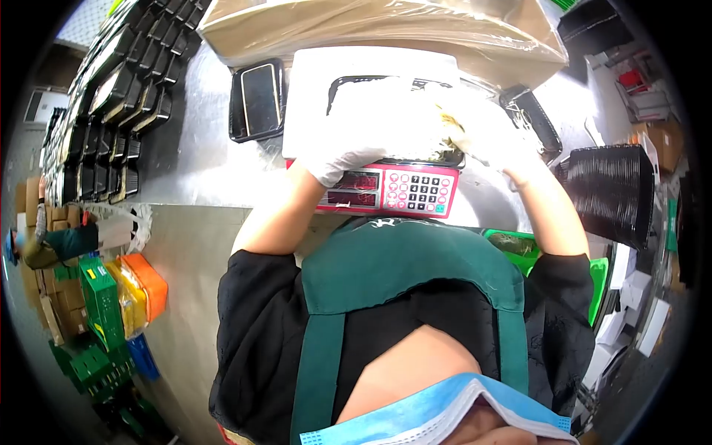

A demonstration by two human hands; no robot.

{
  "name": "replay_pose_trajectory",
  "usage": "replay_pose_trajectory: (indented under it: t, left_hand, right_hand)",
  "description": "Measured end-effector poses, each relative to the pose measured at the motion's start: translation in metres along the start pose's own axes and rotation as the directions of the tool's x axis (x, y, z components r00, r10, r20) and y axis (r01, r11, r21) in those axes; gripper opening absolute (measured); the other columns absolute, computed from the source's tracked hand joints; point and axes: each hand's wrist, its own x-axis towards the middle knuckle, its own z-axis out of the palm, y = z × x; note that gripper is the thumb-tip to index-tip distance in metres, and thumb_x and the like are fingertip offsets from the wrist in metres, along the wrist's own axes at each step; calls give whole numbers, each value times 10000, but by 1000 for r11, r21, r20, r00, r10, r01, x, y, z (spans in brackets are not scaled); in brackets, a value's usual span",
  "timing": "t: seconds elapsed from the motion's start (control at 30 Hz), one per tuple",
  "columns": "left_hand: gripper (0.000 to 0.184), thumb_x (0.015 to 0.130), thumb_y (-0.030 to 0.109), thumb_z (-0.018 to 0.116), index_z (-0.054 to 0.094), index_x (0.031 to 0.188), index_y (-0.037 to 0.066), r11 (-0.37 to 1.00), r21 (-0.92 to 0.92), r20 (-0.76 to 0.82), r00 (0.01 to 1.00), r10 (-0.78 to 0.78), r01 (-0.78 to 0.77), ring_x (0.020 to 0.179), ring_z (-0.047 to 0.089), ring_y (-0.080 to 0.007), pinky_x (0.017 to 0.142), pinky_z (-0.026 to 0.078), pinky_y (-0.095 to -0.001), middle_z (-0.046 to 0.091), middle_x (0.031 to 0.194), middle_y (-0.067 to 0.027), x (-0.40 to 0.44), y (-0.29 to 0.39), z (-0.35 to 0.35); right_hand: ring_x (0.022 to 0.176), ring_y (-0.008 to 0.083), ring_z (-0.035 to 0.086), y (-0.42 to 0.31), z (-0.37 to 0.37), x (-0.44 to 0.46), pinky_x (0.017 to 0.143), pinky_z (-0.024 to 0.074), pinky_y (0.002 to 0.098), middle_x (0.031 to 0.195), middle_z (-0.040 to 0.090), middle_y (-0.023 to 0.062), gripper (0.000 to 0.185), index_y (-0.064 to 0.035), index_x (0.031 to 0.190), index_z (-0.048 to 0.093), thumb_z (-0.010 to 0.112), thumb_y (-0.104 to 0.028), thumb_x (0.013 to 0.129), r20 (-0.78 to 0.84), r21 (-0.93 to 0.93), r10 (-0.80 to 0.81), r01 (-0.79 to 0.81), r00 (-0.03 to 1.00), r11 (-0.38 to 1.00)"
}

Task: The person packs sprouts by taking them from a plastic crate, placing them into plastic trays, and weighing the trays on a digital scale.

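Observation:
A black plastic tray (pixel 423 162) rests on the white platform of a weighing scale (pixel 305 111), which has a red front panel. Pale, thin strands (pixel 437 150), perhaps sprouts, lie in the tray, but glare washes out most of them. My left hand (pixel 352 157), in a white glove, is at the tray's near left side. At the right side is my right hand (pixel 489 141), also gloved, beside a yellowish bit (pixel 449 122) among the strands. Overexposure blurs the fingers of both hands, so their grip is not clear.
Left of the scale, a phone (pixel 259 96) lies in a black tray. Stacked filled trays (pixel 119 96) rise farther left. A plastic-covered cardboard box (pixel 378 33) stands behind. To the right are another tray (pixel 538 122) with strands and a stack of black trays (pixel 612 189). A person (pixel 55 245) appears far left.

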Motion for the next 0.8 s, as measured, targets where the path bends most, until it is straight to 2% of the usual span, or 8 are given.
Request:
replay_pose_trajectory:
  t: [0.07,0.17,0.4,0.53,0.6,0.67,0.73,0.8]
  left_hand:
    - [521,777,395,676,591,1153,46,1000,10,7,1000,-13,13,1043,548,-337,912,428,-410,588,1115,-194,2,1,-2]
    - [538,776,396,676,581,1171,43,999,29,8,1000,-29,28,1062,539,-341,928,418,-416,579,1134,-199,5,2,-4]
    - [579,774,400,677,558,1210,38,994,82,-6,998,-69,69,1107,519,-351,966,394,-430,559,1178,-209,14,7,-2]
    - [603,773,402,678,545,1233,35,991,44,5,992,-125,125,1133,507,-357,987,380,-438,548,1203,-215,6,13,-21]
    - [626,786,432,668,532,1256,41,961,-141,17,971,-238,238,1153,500,-357,1005,364,-440,540,1224,-215,-4,10,-35]
    - [647,793,394,688,496,1286,23,954,-196,-48,970,-238,225,1175,489,-323,1016,360,-411,506,1271,-205,-20,-11,-40]
    - [694,774,326,724,440,1318,2,899,-322,-9,948,-317,297,1170,491,-296,1026,360,-396,499,1274,-187,-26,-18,-55]
    - [732,750,306,747,413,1316,-15,795,-475,53,914,-403,378,1154,499,-291,1001,379,-383,503,1257,-194,-36,-21,-47]
  right_hand:
    - [1095,315,557,13,-4,4,961,427,360,1186,574,210,468,-68,1260,524,590,-241,831,63,5,9,-9,998,1000]
    - [972,148,566,17,-19,-9,869,459,284,1068,614,68,261,-8,1102,621,606,-66,849,52,783,213,-172,976,597]
    - [715,68,558,146,-55,-104,687,447,210,852,662,12,238,-19,1031,683,669,-174,850,-282,781,633,-212,721,588]
    - [884,142,615,176,-22,-119,823,465,247,1012,673,92,336,-34,1137,630,668,-188,841,32,635,672,-534,740,558]
    - [973,213,620,169,-33,-132,914,436,285,1131,635,150,430,-87,1161,624,712,-275,784,-146,-223,446,-469,883,855]
    - [976,188,616,142,-49,-127,911,438,278,1145,638,119,371,-75,1141,635,695,-237,813,-264,94,671,-674,693,733]
    - [996,142,590,134,-40,-124,913,434,269,1134,644,79,267,-29,1123,636,619,-145,883,-345,560,503,-256,792,788]
    - [1043,152,568,75,-43,-81,937,415,276,1163,627,106,345,-8,1187,591,610,-191,895,-405,474,436,-223,803,852]
